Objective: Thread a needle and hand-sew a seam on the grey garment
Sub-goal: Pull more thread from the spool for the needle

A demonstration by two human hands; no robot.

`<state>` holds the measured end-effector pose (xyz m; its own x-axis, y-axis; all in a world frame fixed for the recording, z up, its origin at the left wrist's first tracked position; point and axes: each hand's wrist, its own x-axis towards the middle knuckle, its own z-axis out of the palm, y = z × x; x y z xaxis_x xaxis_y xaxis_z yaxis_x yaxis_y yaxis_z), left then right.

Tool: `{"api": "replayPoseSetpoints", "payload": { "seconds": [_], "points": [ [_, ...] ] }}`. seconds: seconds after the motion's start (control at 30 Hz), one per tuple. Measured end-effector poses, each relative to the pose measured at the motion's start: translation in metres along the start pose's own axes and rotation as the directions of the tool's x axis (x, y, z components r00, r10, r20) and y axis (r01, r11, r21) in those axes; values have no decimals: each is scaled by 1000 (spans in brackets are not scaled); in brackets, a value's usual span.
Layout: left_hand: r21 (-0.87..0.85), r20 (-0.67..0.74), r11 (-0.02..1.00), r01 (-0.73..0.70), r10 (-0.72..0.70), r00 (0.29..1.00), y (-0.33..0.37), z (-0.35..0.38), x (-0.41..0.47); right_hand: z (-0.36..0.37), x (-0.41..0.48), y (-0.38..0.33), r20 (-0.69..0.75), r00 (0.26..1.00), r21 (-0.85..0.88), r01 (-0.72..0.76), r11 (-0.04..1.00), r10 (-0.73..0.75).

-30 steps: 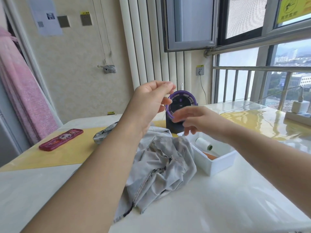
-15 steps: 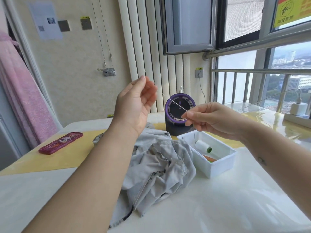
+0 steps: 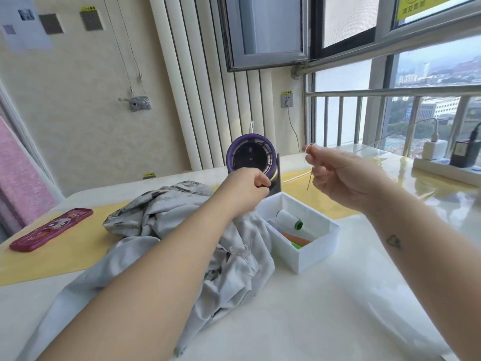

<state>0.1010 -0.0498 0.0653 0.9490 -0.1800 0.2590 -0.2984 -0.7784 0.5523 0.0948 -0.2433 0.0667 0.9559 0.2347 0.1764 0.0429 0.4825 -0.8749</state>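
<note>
Two grips near the counter's (image 3: 338, 295) far edge: my right grip (image 3: 335, 175) pinches the needle (image 3: 309, 180), tip down; my left grip (image 3: 247, 187) curls above the grey garment (image 3: 161, 230), contents I cannot tell.

a small purple-rimmed fan (image 3: 251, 155) stands upright on a dark base at the back of the white bench (image 3: 325, 308). a red phone (image 3: 52, 229) lies flat on a yellow mat (image 3: 52, 259) at the left. on the far right, a power strip (image 3: 442, 169) carries a white charger (image 3: 434, 149) and a black adapter (image 3: 463, 152) side by side. a wall socket (image 3: 286, 99) with a cable plugged in sits beside the white radiator (image 3: 203, 100). pink fabric (image 3: 20, 173) hangs at the left edge.
</note>
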Motion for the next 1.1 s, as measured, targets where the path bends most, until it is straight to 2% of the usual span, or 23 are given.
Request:
{"api": "replayPoseSetpoints", "payload": {
  "seconds": [0.07,0.13,0.23,0.33,0.43,0.5,0.57,0.77,0.97,1.1],
  "points": [
    [185,132,977,-106,82,988,7,10,6,-6,6,4,-75,997,-18,12,1000,-14],
    [308,244,940,-146,70,967,11,21,12,-13,11,8,-132,991,-25,13,1000,-17],
    [415,329,893,-171,28,944,10,37,24,-22,18,17,-195,980,-88,17,996,-34],
    [489,397,839,-240,31,917,10,49,27,-26,21,23,-218,972,-240,29,970,-83],
    [530,409,802,-277,45,912,13,53,25,-27,22,27,-195,970,-464,37,885,-142],
    [515,392,810,-279,67,918,13,51,24,-27,20,29,-186,963,-606,44,794,-195],
    [467,351,844,-263,96,932,10,46,24,-28,19,29,-194,946,-661,69,747,-259],
    [258,192,957,-130,81,978,-2,24,18,-20,12,30,-264,857,-581,225,782,-443],
    [225,157,970,-87,52,986,-8,24,14,-12,10,34,-264,799,-557,332,762,-541],
    [225,163,971,-81,44,986,-7,25,14,-12,10,35,-252,805,-536,347,770,-538]
  ]
}}
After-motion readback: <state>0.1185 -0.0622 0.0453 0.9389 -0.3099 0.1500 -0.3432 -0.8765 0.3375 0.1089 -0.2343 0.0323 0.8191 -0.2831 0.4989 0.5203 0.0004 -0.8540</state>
